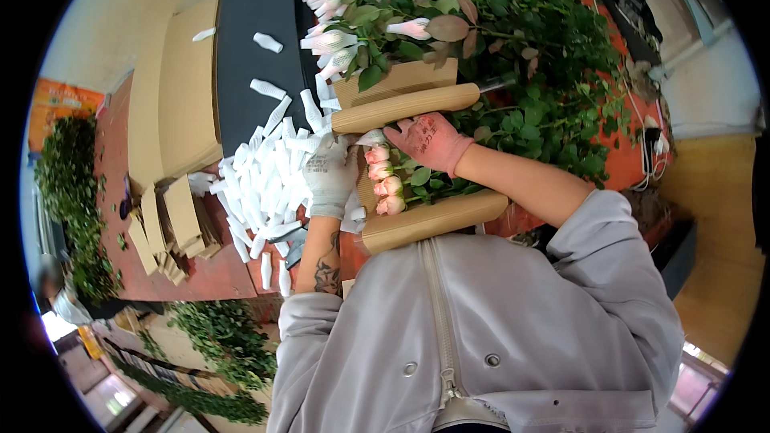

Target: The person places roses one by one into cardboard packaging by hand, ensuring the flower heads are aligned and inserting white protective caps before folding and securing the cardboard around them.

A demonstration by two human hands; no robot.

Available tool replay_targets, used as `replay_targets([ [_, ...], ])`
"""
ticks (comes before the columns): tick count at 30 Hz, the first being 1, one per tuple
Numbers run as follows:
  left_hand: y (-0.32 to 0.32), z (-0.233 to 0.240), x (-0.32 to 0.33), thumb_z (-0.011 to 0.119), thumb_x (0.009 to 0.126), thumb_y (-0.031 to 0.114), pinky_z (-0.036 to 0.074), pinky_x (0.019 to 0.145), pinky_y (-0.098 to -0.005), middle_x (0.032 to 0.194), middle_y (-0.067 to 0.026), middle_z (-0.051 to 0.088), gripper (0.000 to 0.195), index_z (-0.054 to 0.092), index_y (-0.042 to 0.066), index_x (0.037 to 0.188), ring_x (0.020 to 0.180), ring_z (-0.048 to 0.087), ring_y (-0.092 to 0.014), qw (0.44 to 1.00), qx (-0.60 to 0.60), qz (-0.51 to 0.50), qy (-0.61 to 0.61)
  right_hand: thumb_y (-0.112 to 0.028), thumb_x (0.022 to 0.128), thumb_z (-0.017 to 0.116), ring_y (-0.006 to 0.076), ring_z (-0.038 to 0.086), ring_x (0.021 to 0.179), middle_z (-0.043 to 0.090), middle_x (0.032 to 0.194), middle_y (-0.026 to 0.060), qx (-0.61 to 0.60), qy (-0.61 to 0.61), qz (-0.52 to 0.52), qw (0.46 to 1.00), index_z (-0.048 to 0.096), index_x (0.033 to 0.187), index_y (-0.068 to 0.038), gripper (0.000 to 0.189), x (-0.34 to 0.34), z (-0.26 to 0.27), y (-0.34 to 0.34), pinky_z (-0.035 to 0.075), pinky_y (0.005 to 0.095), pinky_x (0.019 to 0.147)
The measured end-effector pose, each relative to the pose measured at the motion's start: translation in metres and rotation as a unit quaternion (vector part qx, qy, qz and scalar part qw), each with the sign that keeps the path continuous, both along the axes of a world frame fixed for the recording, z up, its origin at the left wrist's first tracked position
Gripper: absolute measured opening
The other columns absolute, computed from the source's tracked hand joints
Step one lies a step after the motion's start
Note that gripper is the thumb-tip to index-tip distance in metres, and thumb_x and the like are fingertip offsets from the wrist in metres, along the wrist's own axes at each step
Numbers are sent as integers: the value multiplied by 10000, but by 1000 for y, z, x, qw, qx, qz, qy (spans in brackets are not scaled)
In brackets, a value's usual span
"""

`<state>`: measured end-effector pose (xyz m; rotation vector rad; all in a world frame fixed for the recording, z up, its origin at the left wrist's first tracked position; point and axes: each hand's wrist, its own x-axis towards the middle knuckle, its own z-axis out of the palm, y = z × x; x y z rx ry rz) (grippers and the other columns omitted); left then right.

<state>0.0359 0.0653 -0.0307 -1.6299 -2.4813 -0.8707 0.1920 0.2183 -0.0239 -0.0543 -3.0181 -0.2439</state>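
My left hand (328, 177), in a white knit glove, rests at the right edge of a heap of white mesh flower sleeves (264, 183). Its fingers reach towards a rolled corrugated cardboard flap (406, 108); its grip is not clear. My right hand (430, 141) wears a pink glove and lies just below that flap. Its fingertips are beside a sleeved bloom (370, 137), and whether they grip it is hidden. Several pink roses (388, 185) lie in a row under it, stems pointing right, inside the cardboard wrap. The wrap's lower flap (436, 219) curls up near my jacket.
Leafy rose stems (517, 6) with sleeved heads cover the table's far right. Cardboard sheets (174, 90) and smaller cardboard pieces (183, 216) lie left, beside a black board (258, 66). White cables (646, 156) hang at the right edge. Another person (69, 304) is at far left.
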Motion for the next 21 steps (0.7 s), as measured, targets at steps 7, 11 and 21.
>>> replay_targets([
  [7, -35, 1, -32, 614, 785, 149, 485, 663, -365, 870, -93, 616, 101, 634, 96, 869, 769, 615, -268, 998, 5, 53, -39, -165, 842, 432, 212, 606, 795, 613, 793, 76, 20, 85, 5, 996, 483, 1214, -95, 383, -6, -10, -4, 459, 352, 750],
  [11, -72, 37, -71, 612, 784, 142, 481, 800, -376, 977, -106, 659, 204, 656, 64, 967, 886, 628, -279, 977, -182, 109, -23, -193, 867, 412, 217, 586, 764, 585, 754, 63, -16, -16, -11, 1000, 468, 1197, -130, 340, -7, 0, -7, 452, 346, 748],
  [21, -24, 48, 13, 497, 767, 30, 492, 803, -349, 1211, -71, 591, 411, 625, 148, 1139, 1001, 612, -216, 963, -157, -208, -68, -169, 863, 425, 224, 590, 939, 623, 900, 102, -17, 34, -12, 999, 518, 1157, -120, 312, -7, 23, -12, 441, 372, 801],
])
